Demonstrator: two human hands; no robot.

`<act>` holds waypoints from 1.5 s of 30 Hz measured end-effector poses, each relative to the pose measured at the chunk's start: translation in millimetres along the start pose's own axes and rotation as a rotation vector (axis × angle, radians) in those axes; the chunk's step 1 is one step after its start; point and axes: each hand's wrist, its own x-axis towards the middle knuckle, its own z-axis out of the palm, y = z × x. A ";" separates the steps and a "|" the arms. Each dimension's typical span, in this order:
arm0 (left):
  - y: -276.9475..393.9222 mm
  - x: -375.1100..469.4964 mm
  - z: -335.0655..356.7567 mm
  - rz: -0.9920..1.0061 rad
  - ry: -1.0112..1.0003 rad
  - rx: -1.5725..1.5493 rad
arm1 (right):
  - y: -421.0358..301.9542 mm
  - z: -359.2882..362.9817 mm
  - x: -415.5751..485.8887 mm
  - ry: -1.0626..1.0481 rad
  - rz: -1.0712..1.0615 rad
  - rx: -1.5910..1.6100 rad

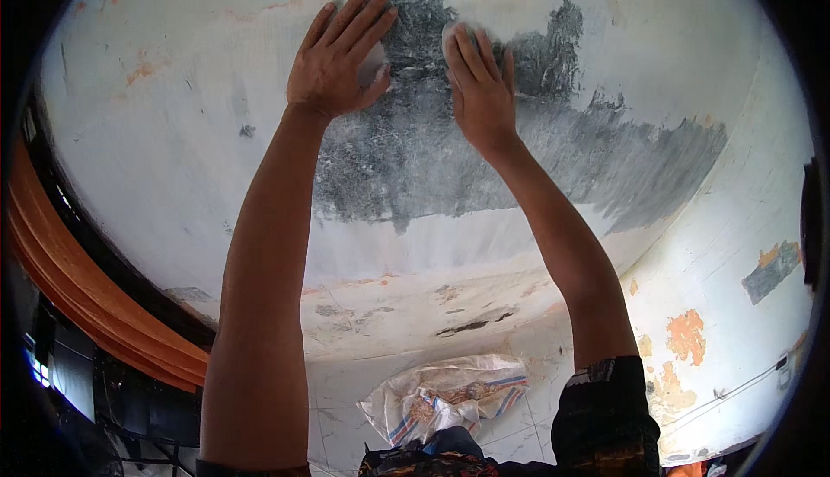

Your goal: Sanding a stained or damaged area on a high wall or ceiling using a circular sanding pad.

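In front of me rises a wall [194,172] with worn white paint and a large dark grey bare patch [415,152]. My left hand [343,55] lies spread against it at the patch's upper left edge; something pale shows between the thumb and the fingers, too hidden to name. To its right, my right hand [483,81] presses flat on the patch with fingers pointing up. A whitish pad or sheet [449,39] shows along its left edge, under the fingers; its kind is unclear.
A white woven sack [454,386] with blue and red stripes lies on the tiled floor [337,435] below. An orange curtain [97,295] hangs at the left. At the right, a side wall [720,295] with peeling paint carries a thin cable [733,396].
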 end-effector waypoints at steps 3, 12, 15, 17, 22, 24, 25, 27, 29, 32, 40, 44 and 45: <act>0.2 1.4 -0.6 -0.012 -0.003 0.018 | 2.7 -1.8 -4.0 -0.024 -0.021 -0.030; 2.0 0.8 -1.3 0.041 -0.035 0.010 | 1.4 3.8 27.3 0.039 -0.008 0.003; -1.5 1.5 -2.3 0.033 -0.059 0.084 | -10.7 3.8 -6.7 -0.064 0.015 -0.025; 0.2 2.1 -2.2 0.014 -0.059 0.070 | -4.9 -2.6 25.5 -0.021 0.012 0.009; 4.7 5.7 -1.2 0.009 -0.055 0.073 | 5.0 2.4 60.5 0.120 -0.004 0.045; 1.7 2.7 -2.1 0.004 -0.065 0.091 | -4.4 3.6 34.6 0.104 0.007 0.072; 1.1 2.2 1.0 0.007 -0.046 0.081 | -9.1 2.5 9.7 0.039 0.026 0.056; 0.8 1.3 1.2 0.009 -0.031 0.074 | -10.3 1.1 -2.5 -0.027 0.044 0.044; 1.4 1.7 -1.1 0.013 -0.032 0.027 | -5.2 0.4 2.0 -0.015 -0.004 -0.026; 1.5 3.7 -1.2 0.018 -0.017 0.028 | 8.8 -3.5 63.0 0.103 -0.025 -0.022; 1.6 0.1 0.1 0.013 0.002 0.000 | -2.5 3.9 -4.7 -0.002 -0.007 0.001; 4.2 6.1 0.2 0.020 0.004 0.033 | 18.8 -2.3 45.4 0.080 -0.062 -0.041; 3.7 4.9 1.0 0.019 0.002 0.033 | 20.8 -0.7 55.3 0.079 -0.061 -0.038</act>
